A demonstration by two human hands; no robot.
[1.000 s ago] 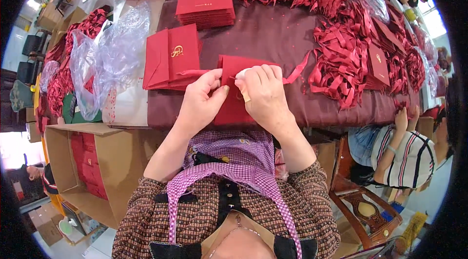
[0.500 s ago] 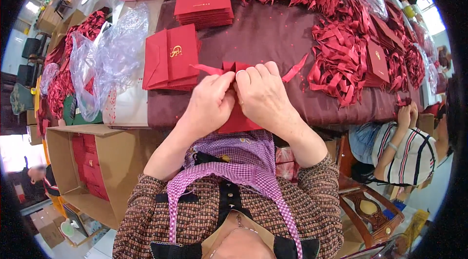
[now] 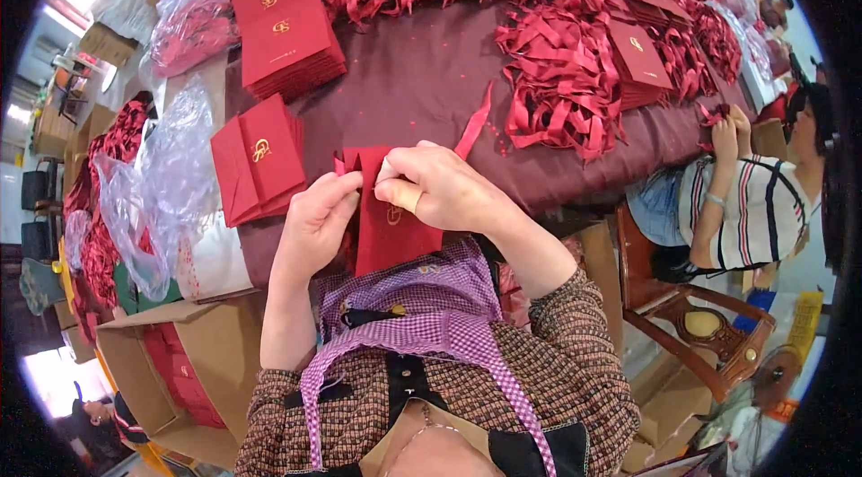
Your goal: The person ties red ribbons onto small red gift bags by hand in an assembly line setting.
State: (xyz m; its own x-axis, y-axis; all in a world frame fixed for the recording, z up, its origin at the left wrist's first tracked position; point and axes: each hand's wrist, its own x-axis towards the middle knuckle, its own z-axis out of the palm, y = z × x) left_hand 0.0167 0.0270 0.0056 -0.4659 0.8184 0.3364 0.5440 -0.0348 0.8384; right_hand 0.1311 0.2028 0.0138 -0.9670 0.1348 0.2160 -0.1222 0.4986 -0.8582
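Note:
A small red paper bag (image 3: 395, 239) with a gold emblem is held upright in front of my apron. My left hand (image 3: 319, 212) pinches at its left upper edge, where a short dark red bit pokes up above the fingers. At the top edge, my right hand (image 3: 444, 185) is closed with bent fingers, and one finger wears a tan bandage. From behind this hand a red ribbon (image 3: 475, 122) sticks out toward the upper right. What the right fingertips grip is partly hidden.
Flat red bags (image 3: 260, 158) lie to the left, with a taller stack (image 3: 287, 51) behind. Red ribbons (image 3: 566, 87) heap at the right on the dark cloth (image 3: 404, 73). A cardboard box (image 3: 211, 360) with red packets stands at lower left. A co-worker (image 3: 745, 208) sits at right.
The view has turned, and the table's things have shifted left. My hands have moved slightly apart, and more of the bag's front with its emblem shows between them.

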